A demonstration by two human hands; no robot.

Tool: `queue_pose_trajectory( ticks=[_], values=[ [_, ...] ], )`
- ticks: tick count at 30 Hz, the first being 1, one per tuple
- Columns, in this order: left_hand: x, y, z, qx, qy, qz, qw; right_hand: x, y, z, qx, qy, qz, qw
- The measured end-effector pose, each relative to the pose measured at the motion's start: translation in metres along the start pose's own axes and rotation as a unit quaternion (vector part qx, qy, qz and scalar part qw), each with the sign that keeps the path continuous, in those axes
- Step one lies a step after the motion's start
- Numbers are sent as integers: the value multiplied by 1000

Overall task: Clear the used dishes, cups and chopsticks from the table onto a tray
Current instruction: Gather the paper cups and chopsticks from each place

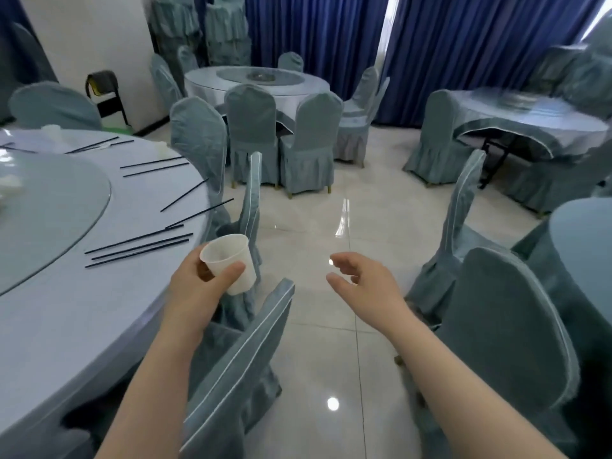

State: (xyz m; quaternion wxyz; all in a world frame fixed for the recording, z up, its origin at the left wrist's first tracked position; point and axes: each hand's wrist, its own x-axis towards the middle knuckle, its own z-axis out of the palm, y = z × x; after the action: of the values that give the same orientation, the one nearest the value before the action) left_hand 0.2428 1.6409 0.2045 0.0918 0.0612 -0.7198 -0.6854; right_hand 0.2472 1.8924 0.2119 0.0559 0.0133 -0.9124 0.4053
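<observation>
My left hand (195,286) grips a white plastic cup (228,260), tilted, just off the right edge of the round table (66,326). To its right, my right hand (361,279) hovers over the floor with loosely curled fingers and holds nothing. Several black chopsticks (139,246) lie scattered on the white tablecloth along the rim, with more chopsticks (154,165) farther back. Another white cup (51,130) stands at the table's far edge. No tray is in view.
A glass turntable (49,207) covers the table's middle. Covered chairs (238,359) crowd its right side, and another chair (503,326) stands at my right. A tiled aisle (331,226) runs between them toward two more tables (255,81) and blue curtains.
</observation>
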Motion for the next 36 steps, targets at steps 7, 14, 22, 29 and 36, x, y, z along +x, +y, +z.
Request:
queue_pose_trajectory(
  ticks=[7, 14, 22, 29, 36],
  values=[
    [74, -12, 71, 68, 102, -10, 992, 149, 71, -38, 59, -64, -18, 996],
    [132, -23, 66, 94, 277, -52, 955, 286, 59, 12, 45, -198, -97, 974],
    [206, -46, 26, 74, 395, -73, 913, 406, 4, 113, -2, -300, -189, 935],
    [219, -43, -5, 95, 454, -100, 880, 470, -30, 205, -79, -323, -255, 908],
    [223, -61, -21, 82, 511, -140, 844, 522, -49, 319, -242, -380, -317, 834]
  ],
)
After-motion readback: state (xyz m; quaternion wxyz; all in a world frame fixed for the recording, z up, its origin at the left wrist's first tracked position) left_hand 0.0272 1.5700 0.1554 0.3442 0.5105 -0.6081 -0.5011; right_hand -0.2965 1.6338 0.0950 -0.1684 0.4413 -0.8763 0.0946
